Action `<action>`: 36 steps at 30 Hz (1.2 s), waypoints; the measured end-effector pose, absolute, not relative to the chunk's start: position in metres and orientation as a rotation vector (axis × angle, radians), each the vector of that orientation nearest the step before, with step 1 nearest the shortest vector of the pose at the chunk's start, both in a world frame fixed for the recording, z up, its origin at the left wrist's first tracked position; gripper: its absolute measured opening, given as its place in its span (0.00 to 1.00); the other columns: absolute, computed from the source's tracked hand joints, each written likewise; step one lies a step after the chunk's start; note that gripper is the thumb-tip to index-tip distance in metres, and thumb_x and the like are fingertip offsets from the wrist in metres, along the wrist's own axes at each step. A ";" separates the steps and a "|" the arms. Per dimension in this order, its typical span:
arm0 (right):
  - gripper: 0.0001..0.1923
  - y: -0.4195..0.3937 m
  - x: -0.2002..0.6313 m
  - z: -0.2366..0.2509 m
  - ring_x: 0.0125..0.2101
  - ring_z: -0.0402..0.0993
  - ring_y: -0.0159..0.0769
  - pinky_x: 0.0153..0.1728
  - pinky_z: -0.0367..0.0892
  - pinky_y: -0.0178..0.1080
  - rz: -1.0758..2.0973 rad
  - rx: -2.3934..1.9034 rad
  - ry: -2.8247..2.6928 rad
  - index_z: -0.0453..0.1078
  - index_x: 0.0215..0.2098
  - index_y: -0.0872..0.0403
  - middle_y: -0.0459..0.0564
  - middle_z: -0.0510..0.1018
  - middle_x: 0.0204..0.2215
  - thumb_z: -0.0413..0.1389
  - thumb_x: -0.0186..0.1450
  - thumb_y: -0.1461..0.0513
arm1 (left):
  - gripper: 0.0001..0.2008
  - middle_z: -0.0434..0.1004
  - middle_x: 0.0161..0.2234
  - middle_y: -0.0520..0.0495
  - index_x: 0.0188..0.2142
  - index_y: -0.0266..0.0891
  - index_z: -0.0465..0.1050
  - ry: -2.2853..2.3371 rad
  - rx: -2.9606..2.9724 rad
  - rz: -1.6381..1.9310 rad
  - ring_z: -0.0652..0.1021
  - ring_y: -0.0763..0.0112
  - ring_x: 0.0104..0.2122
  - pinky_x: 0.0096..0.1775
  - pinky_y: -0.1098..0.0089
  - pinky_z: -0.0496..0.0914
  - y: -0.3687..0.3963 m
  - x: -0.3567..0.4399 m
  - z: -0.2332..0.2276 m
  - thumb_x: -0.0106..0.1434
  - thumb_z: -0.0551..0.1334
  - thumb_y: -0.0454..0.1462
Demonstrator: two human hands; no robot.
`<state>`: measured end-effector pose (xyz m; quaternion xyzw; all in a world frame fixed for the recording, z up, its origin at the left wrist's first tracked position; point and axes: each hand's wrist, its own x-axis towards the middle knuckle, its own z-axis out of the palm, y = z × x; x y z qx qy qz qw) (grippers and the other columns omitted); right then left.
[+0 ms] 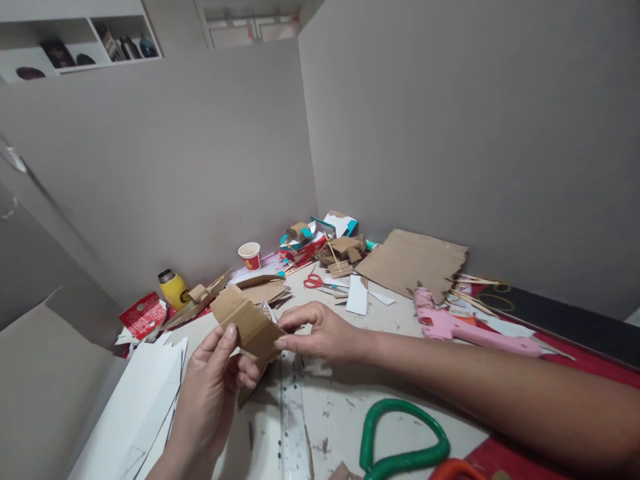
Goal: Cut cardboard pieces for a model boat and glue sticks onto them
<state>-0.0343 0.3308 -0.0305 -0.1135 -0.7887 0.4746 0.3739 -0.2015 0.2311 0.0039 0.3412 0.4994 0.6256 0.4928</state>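
Note:
A folded piece of brown cardboard (245,321) is held up above the table between both hands. My left hand (213,373) grips its lower left side, thumb on the near face and fingers curled behind. On the right edge, my right hand (320,331) pinches the same piece between thumb and fingers. Below the piece, a clear ruler (293,413) lies lengthwise on the table, its far end hidden by the cardboard and hands. Beyond my right hand lie white card strips (357,295) and small red-handled scissors (314,281).
A pink glue gun (465,331) lies beyond my right forearm, near a large cardboard sheet (415,263). Green-handled scissors (367,440) are at the front. White sheets (133,400) lie left. A yellow bottle (173,289), a paper cup (250,255) and cardboard scraps (345,250) stand at the back.

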 end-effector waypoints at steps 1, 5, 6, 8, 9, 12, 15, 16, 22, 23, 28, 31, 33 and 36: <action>0.11 0.330 -0.034 -0.029 0.32 0.72 0.33 0.35 0.68 0.36 1.149 -0.279 -2.029 0.76 0.34 0.58 0.49 0.78 0.30 0.59 0.60 0.57 | 0.15 0.72 0.20 0.55 0.34 0.38 0.72 1.221 0.819 1.535 0.73 0.78 0.17 0.19 0.79 0.67 0.229 -0.202 0.006 0.51 0.70 0.43; 0.11 0.329 -0.032 -0.020 0.37 0.73 0.35 0.40 0.68 0.40 0.963 -0.373 -1.927 0.75 0.39 0.56 0.52 0.79 0.36 0.60 0.60 0.59 | 0.16 0.79 0.28 0.52 0.37 0.39 0.74 1.293 0.924 1.657 0.80 0.70 0.25 0.28 0.73 0.75 0.225 -0.209 0.012 0.51 0.69 0.44; 0.11 0.328 -0.031 -0.017 0.36 0.73 0.34 0.39 0.68 0.39 0.959 -0.410 -1.874 0.75 0.39 0.55 0.52 0.79 0.36 0.59 0.60 0.59 | 0.16 0.80 0.32 0.51 0.38 0.40 0.75 1.324 0.983 1.675 0.80 0.69 0.27 0.31 0.71 0.76 0.225 -0.211 0.012 0.52 0.69 0.45; 0.10 0.325 -0.030 -0.011 0.32 0.72 0.32 0.34 0.68 0.37 1.030 -0.450 -1.753 0.75 0.37 0.55 0.50 0.78 0.33 0.58 0.61 0.58 | 0.16 0.81 0.37 0.49 0.40 0.40 0.76 1.399 1.112 1.673 0.81 0.67 0.30 0.35 0.69 0.77 0.224 -0.212 0.009 0.54 0.67 0.46; 0.10 0.323 -0.030 -0.009 0.29 0.71 0.30 0.30 0.68 0.35 1.106 -0.455 -1.703 0.75 0.37 0.55 0.49 0.78 0.31 0.58 0.61 0.58 | 0.17 0.81 0.38 0.48 0.40 0.39 0.76 1.438 1.169 1.653 0.81 0.66 0.31 0.37 0.69 0.76 0.225 -0.211 0.007 0.55 0.67 0.46; 0.14 0.315 -0.031 -0.007 0.20 0.67 0.26 0.21 0.64 0.31 1.434 -0.436 -1.614 0.73 0.38 0.56 0.43 0.73 0.23 0.61 0.58 0.55 | 0.18 0.82 0.37 0.47 0.40 0.38 0.77 1.491 1.286 1.544 0.81 0.63 0.35 0.39 0.69 0.76 0.225 -0.206 -0.001 0.55 0.66 0.47; 0.15 0.310 -0.033 -0.009 0.16 0.66 0.24 0.19 0.63 0.30 1.640 -0.419 -1.581 0.71 0.30 0.57 0.41 0.70 0.19 0.63 0.56 0.53 | 0.17 0.82 0.37 0.47 0.40 0.38 0.78 1.490 1.345 1.489 0.80 0.62 0.36 0.39 0.70 0.75 0.224 -0.199 -0.009 0.55 0.67 0.46; 0.16 0.309 -0.034 -0.010 0.16 0.66 0.23 0.19 0.63 0.29 1.660 -0.419 -1.584 0.70 0.27 0.58 0.41 0.70 0.18 0.63 0.56 0.52 | 0.17 0.82 0.38 0.47 0.41 0.39 0.77 1.493 1.359 1.489 0.80 0.62 0.37 0.40 0.70 0.75 0.224 -0.198 -0.010 0.55 0.66 0.46; 0.21 0.305 -0.036 -0.014 0.16 0.65 0.22 0.19 0.63 0.27 1.690 -0.422 -1.621 0.66 0.21 0.58 0.40 0.69 0.16 0.61 0.56 0.49 | 0.15 0.81 0.40 0.48 0.42 0.41 0.77 1.515 1.494 1.444 0.79 0.66 0.38 0.40 0.74 0.72 0.218 -0.198 -0.008 0.58 0.65 0.44; 0.21 0.304 -0.036 -0.015 0.16 0.65 0.22 0.19 0.63 0.27 1.698 -0.428 -1.616 0.66 0.21 0.58 0.40 0.69 0.16 0.61 0.56 0.49 | 0.14 0.81 0.40 0.48 0.42 0.41 0.78 1.537 1.530 1.442 0.79 0.66 0.38 0.40 0.74 0.72 0.217 -0.199 -0.007 0.58 0.65 0.43; 0.21 0.302 -0.039 -0.018 0.16 0.70 0.24 0.17 0.65 0.27 1.859 -0.459 -1.570 0.67 0.28 0.57 0.42 0.74 0.19 0.61 0.56 0.47 | 0.11 0.81 0.40 0.48 0.40 0.42 0.79 1.612 1.653 1.483 0.78 0.65 0.38 0.41 0.72 0.71 0.216 -0.200 -0.009 0.59 0.64 0.42; 0.21 0.304 -0.040 -0.018 0.19 0.73 0.26 0.17 0.65 0.27 1.889 -0.483 -1.532 0.69 0.33 0.57 0.44 0.77 0.22 0.62 0.55 0.48 | 0.10 0.80 0.43 0.47 0.40 0.44 0.79 1.567 1.734 1.491 0.77 0.62 0.44 0.48 0.69 0.69 0.218 -0.200 -0.010 0.59 0.64 0.41; 0.21 0.309 -0.041 -0.017 0.21 0.74 0.28 0.18 0.66 0.28 1.829 -0.497 -1.473 0.70 0.33 0.58 0.45 0.77 0.23 0.62 0.54 0.48 | 0.12 0.77 0.48 0.48 0.43 0.46 0.78 1.560 1.730 1.517 0.75 0.62 0.49 0.52 0.68 0.66 0.220 -0.199 -0.010 0.59 0.64 0.41; 0.21 0.317 -0.040 -0.015 0.21 0.75 0.28 0.19 0.66 0.28 1.733 -0.545 -1.328 0.69 0.30 0.58 0.46 0.78 0.23 0.63 0.54 0.48 | 0.20 0.72 0.54 0.48 0.52 0.49 0.71 1.591 1.571 1.678 0.74 0.64 0.50 0.50 0.70 0.68 0.222 -0.200 -0.007 0.59 0.64 0.43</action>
